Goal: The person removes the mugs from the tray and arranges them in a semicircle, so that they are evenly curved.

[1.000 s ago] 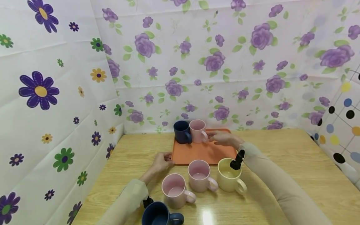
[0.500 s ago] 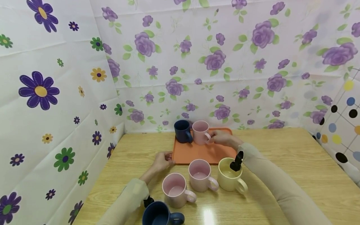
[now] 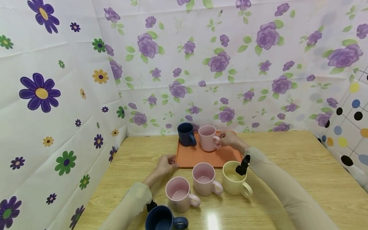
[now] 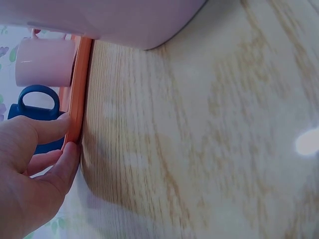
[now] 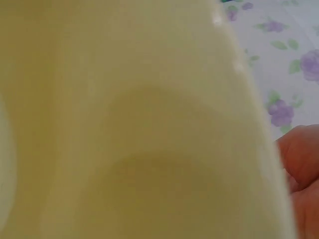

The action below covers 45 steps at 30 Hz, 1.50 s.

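Observation:
An orange tray point(image 3: 195, 159) lies at the back of the wooden table. On it stand a navy mug point(image 3: 185, 135), at the far left corner, and a pink mug point(image 3: 207, 141) to its right, with a small gap between them. My right hand point(image 3: 230, 140) pinches the pink mug's handle from the right. At the tray's near left corner, my left hand point(image 3: 165, 165) grips the edge; the left wrist view shows thumb and fingertips on the tray rim point(image 4: 78, 94). A yellow mug point(image 5: 149, 124) fills most of the right wrist view and hides much of the right hand there.
In front of the tray stand two more pink mugs point(image 3: 203, 182) point(image 3: 179, 196), the yellow mug under the right wrist, and a second navy mug point(image 3: 159, 218) at the bottom edge near the left forearm. A flowered cloth wall point(image 3: 184, 64) rises behind the table.
My right hand has taken hold of the pink mug's handle and drawn the mug to the right and slightly nearer, away from the navy mug. My left hand stays at the tray corner.

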### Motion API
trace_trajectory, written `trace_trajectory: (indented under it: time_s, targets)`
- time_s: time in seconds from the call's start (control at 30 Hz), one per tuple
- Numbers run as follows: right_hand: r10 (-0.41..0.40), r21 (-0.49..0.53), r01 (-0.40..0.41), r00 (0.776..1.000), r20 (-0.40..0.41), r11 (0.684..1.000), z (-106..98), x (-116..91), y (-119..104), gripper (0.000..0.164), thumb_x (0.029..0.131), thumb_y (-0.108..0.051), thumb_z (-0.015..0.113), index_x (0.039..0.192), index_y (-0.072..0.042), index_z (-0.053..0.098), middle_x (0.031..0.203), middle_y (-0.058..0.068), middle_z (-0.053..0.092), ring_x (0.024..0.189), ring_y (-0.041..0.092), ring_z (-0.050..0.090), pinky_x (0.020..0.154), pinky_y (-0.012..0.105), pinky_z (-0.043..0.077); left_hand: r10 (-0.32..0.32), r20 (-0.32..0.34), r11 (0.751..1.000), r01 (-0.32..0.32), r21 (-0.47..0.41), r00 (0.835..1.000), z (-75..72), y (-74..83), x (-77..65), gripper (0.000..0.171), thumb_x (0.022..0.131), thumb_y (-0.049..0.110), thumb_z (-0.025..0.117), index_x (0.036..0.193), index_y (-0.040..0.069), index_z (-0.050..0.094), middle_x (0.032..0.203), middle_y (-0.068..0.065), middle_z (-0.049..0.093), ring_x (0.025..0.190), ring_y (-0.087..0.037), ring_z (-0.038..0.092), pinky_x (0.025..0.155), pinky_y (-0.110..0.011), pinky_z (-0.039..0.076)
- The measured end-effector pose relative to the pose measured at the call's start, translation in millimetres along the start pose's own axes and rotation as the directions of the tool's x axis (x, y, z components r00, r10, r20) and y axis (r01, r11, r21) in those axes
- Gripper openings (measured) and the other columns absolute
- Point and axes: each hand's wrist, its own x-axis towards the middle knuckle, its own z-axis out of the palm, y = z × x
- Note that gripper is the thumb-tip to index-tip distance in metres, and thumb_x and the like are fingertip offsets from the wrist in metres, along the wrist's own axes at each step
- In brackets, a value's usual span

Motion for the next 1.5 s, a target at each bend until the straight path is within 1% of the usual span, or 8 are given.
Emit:
trace_trajectory:
  time_s: [0.13, 0.27, 0.47, 0.7, 0.77, 1.0, 1.17, 1.5]
  targets:
    - [-0.006, 0.019, 0.005, 1.0, 0.017, 1.0, -3, -4, -2, 0.023, 0.082, 0.004, 0.067, 0.103, 0.011, 0.062, 0.086, 0.014, 0.066, 0.071, 0.018, 0.064, 0.071, 0.033, 0.06, 0.003, 0.002, 1.0, -0.003, 0.021, 1.0, -1.0, 0.0, -1.3, 0.049, 0.077, -0.006, 0.073, 0.123, -0.015, 0.057, 0.098, -0.025, 0.068, 0.086, -0.029, 0.067, 0.072, -0.027, 0.058]
    - [-0.058, 0.05, 0.057, 0.998, 0.025, 0.997, -5, -8, -8, 0.02, 0.082, 0.005, 0.065, 0.1, 0.012, 0.06, 0.085, 0.01, 0.062, 0.065, 0.014, 0.059, 0.063, 0.027, 0.057, -0.009, -0.004, 0.999, 0.009, 0.032, 1.0, -1.3, -0.5, -1.7, 0.049, 0.077, -0.005, 0.074, 0.123, -0.013, 0.059, 0.099, -0.023, 0.069, 0.087, -0.027, 0.066, 0.073, -0.028, 0.058]
    - [-0.086, 0.051, 0.085, 0.996, 0.009, 0.995, -10, -19, -25, 0.014, 0.082, 0.003, 0.066, 0.093, 0.008, 0.059, 0.083, 0.008, 0.061, 0.073, 0.015, 0.059, 0.063, 0.024, 0.054, 0.002, -0.005, 0.999, -0.002, 0.033, 1.0, -0.4, -0.2, -0.8, 0.048, 0.077, -0.005, 0.073, 0.122, -0.013, 0.059, 0.098, -0.023, 0.069, 0.085, -0.026, 0.066, 0.071, -0.026, 0.057]
    - [-0.071, 0.094, 0.072, 0.997, -0.014, 0.993, -20, -29, -36, 0.021, 0.085, 0.001, 0.067, 0.102, 0.01, 0.059, 0.079, 0.003, 0.061, 0.074, 0.012, 0.061, 0.067, 0.022, 0.055, 0.025, -0.012, 0.999, -0.024, 0.037, 1.0, 0.1, 0.6, -0.2, 0.049, 0.076, -0.007, 0.073, 0.121, -0.016, 0.058, 0.095, -0.025, 0.069, 0.083, -0.028, 0.067, 0.07, -0.027, 0.058]
    - [-0.082, 0.122, 0.082, 0.997, -0.007, 0.989, -25, -34, -36, 0.018, 0.085, 0.002, 0.067, 0.099, 0.009, 0.059, 0.08, 0.004, 0.063, 0.076, 0.013, 0.063, 0.067, 0.023, 0.056, 0.019, -0.012, 0.999, -0.018, 0.033, 1.0, 0.1, 1.9, -0.3, 0.049, 0.076, -0.007, 0.073, 0.121, -0.016, 0.058, 0.096, -0.025, 0.069, 0.084, -0.029, 0.067, 0.07, -0.028, 0.058]
    - [-0.126, 0.095, 0.122, 0.992, 0.029, 0.988, -41, -68, -40, 0.025, 0.091, 0.0, 0.059, 0.11, 0.014, 0.052, 0.088, 0.01, 0.062, 0.082, 0.016, 0.065, 0.075, 0.028, 0.058, 0.015, -0.01, 1.0, -0.014, 0.016, 1.0, 0.4, 0.9, 0.4, 0.049, 0.076, -0.006, 0.074, 0.122, -0.015, 0.058, 0.095, -0.023, 0.069, 0.083, -0.026, 0.067, 0.07, -0.026, 0.058]
    - [-0.167, 0.075, 0.164, 0.985, 0.034, 0.984, -49, -90, -38, 0.021, 0.093, -0.006, 0.059, 0.105, 0.01, 0.054, 0.087, 0.007, 0.062, 0.083, 0.013, 0.063, 0.075, 0.026, 0.057, 0.021, -0.017, 1.0, -0.021, 0.004, 1.0, -0.3, 0.1, 0.7, 0.049, 0.076, -0.008, 0.073, 0.122, -0.016, 0.057, 0.094, -0.024, 0.068, 0.082, -0.027, 0.067, 0.069, -0.025, 0.058]
    - [-0.187, -0.016, 0.187, 0.982, -0.019, 0.982, -61, -147, -39, 0.029, 0.093, -0.013, 0.064, 0.11, 0.009, 0.058, 0.093, 0.011, 0.067, 0.085, 0.011, 0.066, 0.076, 0.026, 0.058, 0.04, 0.001, 0.999, -0.04, -0.014, 0.999, -0.4, -4.2, 0.1, 0.049, 0.077, -0.006, 0.073, 0.122, -0.017, 0.057, 0.096, -0.026, 0.069, 0.083, -0.028, 0.067, 0.07, -0.026, 0.058]
